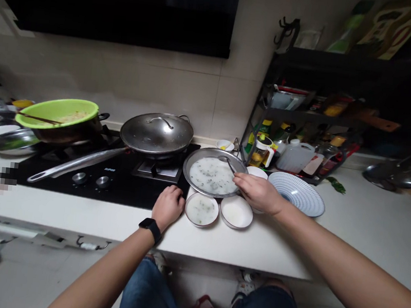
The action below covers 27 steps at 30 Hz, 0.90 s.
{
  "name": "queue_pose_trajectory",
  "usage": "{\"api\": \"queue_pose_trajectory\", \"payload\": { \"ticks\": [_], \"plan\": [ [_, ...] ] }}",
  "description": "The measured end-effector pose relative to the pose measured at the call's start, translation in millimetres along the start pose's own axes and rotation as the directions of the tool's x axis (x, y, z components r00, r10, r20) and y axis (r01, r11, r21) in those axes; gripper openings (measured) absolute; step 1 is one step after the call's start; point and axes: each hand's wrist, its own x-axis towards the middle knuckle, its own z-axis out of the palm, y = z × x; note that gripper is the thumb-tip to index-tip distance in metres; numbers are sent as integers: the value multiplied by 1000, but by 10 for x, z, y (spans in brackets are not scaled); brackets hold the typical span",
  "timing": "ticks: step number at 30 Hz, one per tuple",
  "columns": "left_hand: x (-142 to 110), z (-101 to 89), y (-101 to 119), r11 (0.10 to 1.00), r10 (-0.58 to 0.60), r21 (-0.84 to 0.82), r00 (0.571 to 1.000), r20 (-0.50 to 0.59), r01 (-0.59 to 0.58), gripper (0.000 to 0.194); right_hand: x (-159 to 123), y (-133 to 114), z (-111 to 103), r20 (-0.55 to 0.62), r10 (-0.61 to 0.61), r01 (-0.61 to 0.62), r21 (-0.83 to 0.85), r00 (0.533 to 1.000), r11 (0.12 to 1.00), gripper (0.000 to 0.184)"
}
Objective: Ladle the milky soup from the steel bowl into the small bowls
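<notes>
My right hand (258, 194) sits at the near right rim of a round steel tray (186, 164) and seems to hold the handle of a metal spoon (228, 163), whose bowl lies in thin white porridge (212, 175). Just below the tray stand a small bowl of porridge (201, 210) and a white bowl (236, 211) with a little white liquid. My left hand (167, 208) rests curled on the counter's edge, next to the black gas hob (142, 194), holding nothing. A black watch (150, 229) circles my left wrist.
A lidded wok (156, 133) stands on the hob, with a green basin (57, 114) on a pan to its left. A blue-striped bowl (296, 194) lies tilted at right. A dark rack (305, 113) holds bottles and jars against the wall.
</notes>
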Motion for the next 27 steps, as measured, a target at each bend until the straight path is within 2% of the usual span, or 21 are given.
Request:
{"api": "queue_pose_trajectory", "payload": {
  "ticks": [2,3,4,6,8,9,12,15,17,19,21,22,23,25,27],
  "plan": [
    [-1,2,0,1000,-1,4,1000,-4,1,19,-86,-110,-143,-106,117,-112,55,987,992,25],
    [-1,3,0,1000,-1,4,1000,-6,1,19,-148,-189,-241,-161,205,-190,103,965,976,24],
    [0,3,0,1000,-2,3,1000,-7,2,19,-224,-283,-351,-196,296,-268,157,935,950,25],
    [2,2,1,1000,-3,2,1000,-8,3,19,-418,-496,-582,-271,467,-411,239,842,880,27],
    [4,-1,1,1000,-4,3,1000,-5,4,19,-643,-702,-779,-347,573,-495,292,742,818,24],
    [4,-3,1,1000,-5,4,1000,-3,5,19,-756,-787,-850,-354,592,-512,298,724,806,22],
    [2,-7,1,1000,1,8,1000,2,-1,20,-1042,-926,-919,-274,578,-510,283,769,812,19],
    [-2,-9,1,1000,11,17,1000,-1,-11,20,-1197,-907,-812,-119,530,-492,250,839,834,22],
    [-4,-9,1,1000,12,20,1000,-3,-12,20,-1232,-863,-699,-65,480,-452,246,875,858,22],
    [-4,-9,1,1000,10,21,1000,-6,-10,19,-1238,-837,-588,-62,449,-420,262,891,869,21],
    [-3,-11,0,1000,9,23,1000,-7,-9,20,-1236,-841,-496,-82,494,-450,306,866,839,20],
    [-2,-12,0,1000,10,23,1000,-7,-10,20,-1235,-851,-459,-95,557,-496,348,825,795,22],
    [-2,-13,1,1000,11,23,1000,-6,-11,20,-1233,-860,-426,-107,639,-552,408,762,727,25],
    [-1,-15,2,1000,13,19,1000,-6,-13,20,-1225,-860,-375,-103,806,-634,562,583,531,38],
    [-2,-16,5,1000,10,20,1000,-6,-10,20,-1210,-818,-344,-56,911,-634,701,409,327,48]
  ]
}}
